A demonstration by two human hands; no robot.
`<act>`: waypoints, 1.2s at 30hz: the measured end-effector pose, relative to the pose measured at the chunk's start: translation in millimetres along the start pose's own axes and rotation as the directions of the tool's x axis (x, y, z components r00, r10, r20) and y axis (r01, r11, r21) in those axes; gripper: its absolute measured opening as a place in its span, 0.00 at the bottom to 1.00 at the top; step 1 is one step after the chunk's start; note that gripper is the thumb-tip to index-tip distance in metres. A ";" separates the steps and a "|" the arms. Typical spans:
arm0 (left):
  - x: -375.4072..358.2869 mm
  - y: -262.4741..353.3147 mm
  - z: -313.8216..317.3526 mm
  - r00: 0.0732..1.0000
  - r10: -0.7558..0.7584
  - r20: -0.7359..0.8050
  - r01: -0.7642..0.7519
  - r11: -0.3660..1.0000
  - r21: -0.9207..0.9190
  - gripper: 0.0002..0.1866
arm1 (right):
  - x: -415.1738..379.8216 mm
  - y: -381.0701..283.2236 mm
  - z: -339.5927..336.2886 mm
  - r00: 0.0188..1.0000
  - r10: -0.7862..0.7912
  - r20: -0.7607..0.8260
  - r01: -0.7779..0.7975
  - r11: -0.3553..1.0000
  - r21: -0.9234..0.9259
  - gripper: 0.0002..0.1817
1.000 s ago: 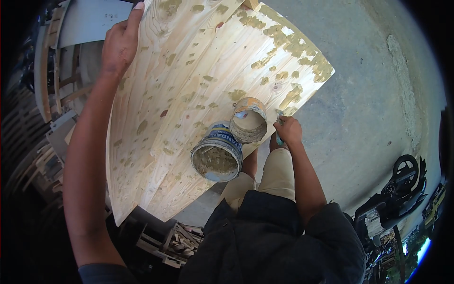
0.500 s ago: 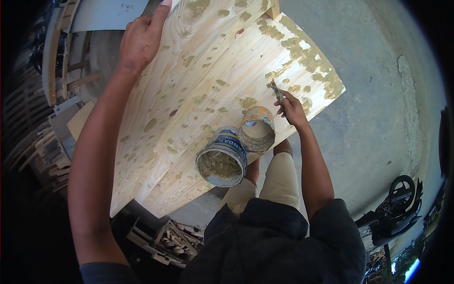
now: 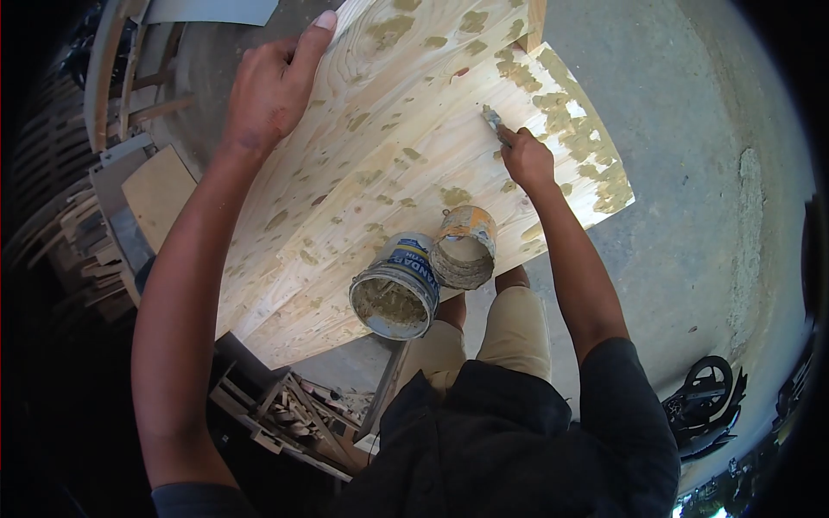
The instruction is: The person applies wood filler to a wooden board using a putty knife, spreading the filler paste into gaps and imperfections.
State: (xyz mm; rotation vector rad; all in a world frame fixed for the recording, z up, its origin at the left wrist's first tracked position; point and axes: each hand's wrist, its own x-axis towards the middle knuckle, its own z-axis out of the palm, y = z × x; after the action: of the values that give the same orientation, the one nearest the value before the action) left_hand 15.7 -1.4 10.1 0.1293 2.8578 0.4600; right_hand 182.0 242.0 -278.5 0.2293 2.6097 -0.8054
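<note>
A pale wooden panel point(image 3: 345, 198), dotted with greenish-brown filler patches, spreads across the middle of the view. My left hand point(image 3: 275, 82) grips its far left edge, thumb on top and the other fingers partly hidden. In my right hand point(image 3: 528, 161) is a putty knife point(image 3: 492, 118), its blade smeared with filler and held against the panel's surface. Near the edge closest to my body stand two tubs side by side: a blue-and-white labelled bucket point(image 3: 399, 289) with filler inside, and a smaller orange-stained can point(image 3: 466, 246) coated with dried filler.
Scrap wood point(image 3: 302, 414) lies in a frame at lower left. More boards point(image 3: 82, 246) are stacked along the left side. Concrete floor point(image 3: 673, 190) extends on the right, with a black wheel point(image 3: 704, 388) at lower right.
My right hand has moved up and left over the panel with the putty knife, now turned knuckles up. My left hand still holds the edge; the whole view has shifted slightly.
</note>
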 end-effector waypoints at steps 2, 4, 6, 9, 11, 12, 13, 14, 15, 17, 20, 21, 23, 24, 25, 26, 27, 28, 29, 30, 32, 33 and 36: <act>0.7 -0.1 -0.7 1.000 0.014 0.008 -0.014 0.999 0.031 0.44 | -2.4 -2.0 0.9 0.999 -0.020 0.037 0.024 0.995 -0.097 0.20; -1.0 1.9 -1.2 1.000 0.008 0.012 -0.009 1.000 0.008 0.44 | -4.2 -7.6 0.0 0.991 -0.040 0.130 0.063 0.982 -0.179 0.16; -1.7 3.5 -1.6 1.000 0.004 0.011 -0.004 1.000 -0.017 0.44 | 2.7 -15.6 -6.2 0.976 0.004 0.218 0.042 0.977 -0.208 0.14; -0.9 2.3 -1.8 1.000 0.017 0.017 -0.016 1.000 -0.006 0.45 | 12.1 -33.5 -27.4 0.970 0.038 0.241 0.013 0.977 -0.211 0.19; -1.6 0.5 -0.1 1.000 -0.005 0.017 0.006 0.999 -0.042 0.37 | 15.7 -42.9 -33.9 0.995 0.030 0.096 -0.023 0.997 -0.070 0.15; -1.8 -0.8 1.1 1.000 -0.011 0.019 0.012 0.999 -0.043 0.37 | 18.8 -39.2 -23.9 0.994 0.028 0.102 -0.020 0.997 -0.071 0.15; -1.0 -1.8 2.0 1.000 -0.018 0.004 0.018 0.999 -0.048 0.40 | 24.4 -31.0 -8.7 0.997 0.010 0.079 -0.005 0.998 -0.067 0.16; -0.3 -2.3 2.2 1.000 -0.024 -0.013 0.023 0.998 -0.055 0.44 | 25.7 -29.6 -3.0 0.999 -0.008 0.054 0.011 0.998 -0.064 0.17; 0.3 -2.8 1.2 0.999 -0.028 -0.014 0.028 0.998 -0.059 0.44 | 24.5 -28.0 2.0 0.998 -0.010 0.056 0.014 0.998 -0.069 0.17; 1.6 1.0 -5.7 0.997 -0.043 0.072 0.042 0.999 0.011 0.36 | 19.1 -37.0 -2.6 0.972 0.027 0.233 0.018 0.982 -0.187 0.18; 0.5 17.6 -17.3 0.973 -0.107 0.207 0.098 0.994 0.056 0.41 | 18.5 -57.8 -32.9 0.957 0.088 0.277 -0.032 0.979 -0.201 0.17; 0.9 17.3 -16.7 0.974 -0.102 0.202 0.092 0.994 0.057 0.41 | 22.5 -58.4 -33.3 0.977 0.092 0.191 -0.059 0.983 -0.172 0.17; 1.6 10.8 -12.6 0.985 -0.065 0.163 0.060 0.998 0.035 0.40 | 36.3 -52.9 -28.9 0.991 0.120 0.051 -0.112 0.984 -0.139 0.20; 2.4 6.2 -7.7 0.985 -0.067 0.161 0.061 0.997 0.040 0.40 | 41.0 -49.7 -25.1 0.987 0.148 0.061 -0.136 0.977 -0.166 0.19; 2.0 5.5 -3.6 0.997 -0.007 0.078 0.009 1.000 -0.027 0.40 | 39.6 -47.6 -21.3 0.989 0.133 0.066 -0.118 0.975 -0.186 0.19; 0.4 4.2 -0.3 0.999 0.052 -0.006 -0.052 0.995 -0.090 0.40 | 36.3 -46.8 -15.2 0.990 0.121 0.070 -0.105 0.973 -0.206 0.18; 1.2 2.4 -0.3 0.998 0.058 -0.006 -0.059 0.994 -0.089 0.40 | 33.9 -45.9 -10.5 0.990 0.125 0.065 -0.109 0.973 -0.203 0.18; -0.9 10.7 -9.8 0.997 0.047 0.061 -0.042 0.996 -0.085 0.38 | 26.5 -51.0 -16.0 0.982 0.137 0.133 -0.105 0.970 -0.220 0.17; -6.0 14.7 -16.2 0.991 0.036 0.127 -0.026 0.996 -0.081 0.36 | 17.5 -54.5 -19.4 0.969 0.150 0.198 -0.101 0.966 -0.238 0.16; -14.7 13.0 -19.3 0.992 0.047 0.119 -0.037 0.996 -0.085 0.36 | 9.7 -56.3 -19.8 0.971 0.153 0.185 -0.106 0.965 -0.240 0.16; -28.9 6.8 -23.6 0.869 0.485 -0.100 -0.489 0.872 -0.019 0.41 | -6.5 -56.2 -18.3 0.959 0.189 0.210 -0.166 0.978 -0.125 0.18; -26.2 -1.7 -15.4 0.865 0.491 -0.106 -0.495 0.868 -0.019 0.41 | -16.7 -54.4 -15.4 0.961 0.190 0.201 -0.167 0.978 -0.126 0.18; -32.4 -18.1 28.2 0.360 0.804 -0.473 -0.832 0.506 0.226 0.16 | -47.3 -42.5 -3.1 0.947 0.294 0.128 -0.311 0.940 0.138 0.22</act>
State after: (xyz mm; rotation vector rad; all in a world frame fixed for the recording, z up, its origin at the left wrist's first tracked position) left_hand 53.3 -14.2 -14.4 1.7832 3.0458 0.8533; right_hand 212.6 207.1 -234.9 0.6008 2.3348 -0.8836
